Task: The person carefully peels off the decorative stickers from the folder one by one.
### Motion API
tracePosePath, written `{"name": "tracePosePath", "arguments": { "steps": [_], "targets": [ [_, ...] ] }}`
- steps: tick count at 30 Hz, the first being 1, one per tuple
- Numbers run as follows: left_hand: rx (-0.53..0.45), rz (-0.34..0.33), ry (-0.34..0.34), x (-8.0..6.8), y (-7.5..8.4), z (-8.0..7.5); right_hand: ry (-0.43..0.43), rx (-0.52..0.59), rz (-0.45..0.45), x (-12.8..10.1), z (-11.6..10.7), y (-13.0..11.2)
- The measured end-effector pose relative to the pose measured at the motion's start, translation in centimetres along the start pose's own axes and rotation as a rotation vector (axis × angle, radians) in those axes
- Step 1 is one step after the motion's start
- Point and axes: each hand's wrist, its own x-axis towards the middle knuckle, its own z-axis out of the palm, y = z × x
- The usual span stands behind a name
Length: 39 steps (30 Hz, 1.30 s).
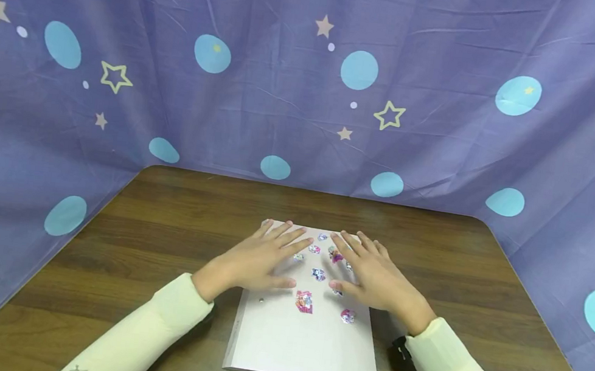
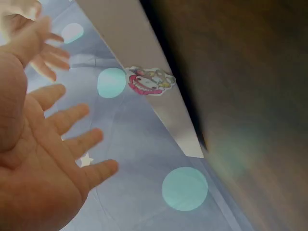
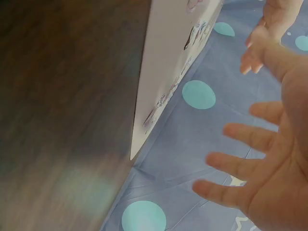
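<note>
A white, thin folder or book (image 1: 306, 349) lies on the table with several colourful cartoon stickers on its cover. A larger pink sticker (image 1: 304, 301) is near the middle, and a small round one (image 1: 347, 317) sits toward the right edge. Over the folder's upper left part hovers my left hand (image 1: 261, 259), fingers straight and spread, holding nothing. My right hand (image 1: 377, 277) mirrors it over the upper right part, also spread and holding nothing. Both wrist views show a gap between the palms and the cover. The hands hide some of the cover's sides in the head view.
The brown wooden table (image 1: 131, 240) extends on all sides of the folder. Behind it hangs a purple curtain (image 1: 284, 104) with stars and blue dots. A small shiny speck (image 1: 261, 300) lies at the cover's left. Something black (image 1: 401, 348) shows under the right cuff.
</note>
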Motion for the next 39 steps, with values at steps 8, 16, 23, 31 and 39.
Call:
{"name": "tracePosePath", "arguments": {
  "steps": [8,16,23,31,39],
  "targets": [
    [-0.144,-0.223,0.019,0.0,-0.4,-0.2,0.001,0.039,0.054,0.0,-0.1,0.3],
    [-0.383,-0.468,0.025,0.0,-2.0,0.0,-0.151,0.176,0.081,0.0,0.0,0.8],
    [-0.497,-0.517,0.057,-0.1,-3.0,0.1,-0.272,0.206,0.139,-0.2,0.1,1.1],
    [-0.703,-0.576,-0.002,-0.5,-3.6,0.0,-0.373,0.180,0.162,-0.4,0.0,0.8],
    [-1.120,-0.631,-0.076,-0.8,-4.8,-0.1,-0.386,0.180,0.168,-0.5,0.1,0.4]
  ]
}}
